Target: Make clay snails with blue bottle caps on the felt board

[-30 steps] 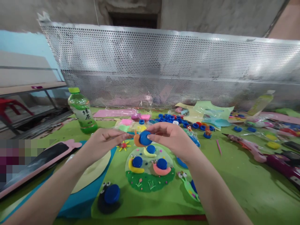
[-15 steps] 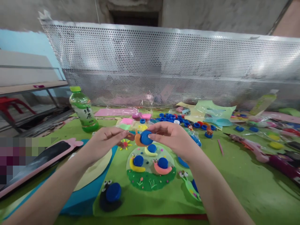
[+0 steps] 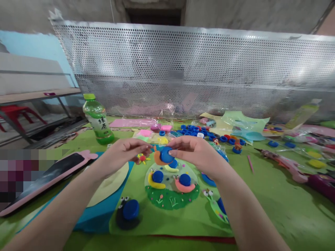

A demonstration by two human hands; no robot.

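Note:
My right hand (image 3: 187, 150) pinches an orange clay snail with a blue cap shell (image 3: 166, 156), raised over the green sheet (image 3: 146, 223). My left hand (image 3: 133, 150) is closed at the fingertips just left of the snail's head; what it holds, if anything, is too small to make out. Below lie a yellow snail (image 3: 157, 177), a pink snail (image 3: 185, 181) and a pale yellow one (image 3: 171, 169), partly hidden by the held snail. A black snail (image 3: 130, 210) sits at the lower left, a green one (image 3: 216, 205) beside my right wrist.
A green tea bottle (image 3: 98, 120) stands at the back left. Blue caps (image 3: 193, 130) are heaped behind my hands. A pink-framed dark object (image 3: 52, 177) lies left, a glue gun (image 3: 295, 170) and a pink stick (image 3: 250, 164) right. Perforated metal (image 3: 157, 59) rises behind.
The view has shifted slightly, moving the scene right and a little up. My left fingertips have drawn back a little from the orange snail, which stays in my right hand.

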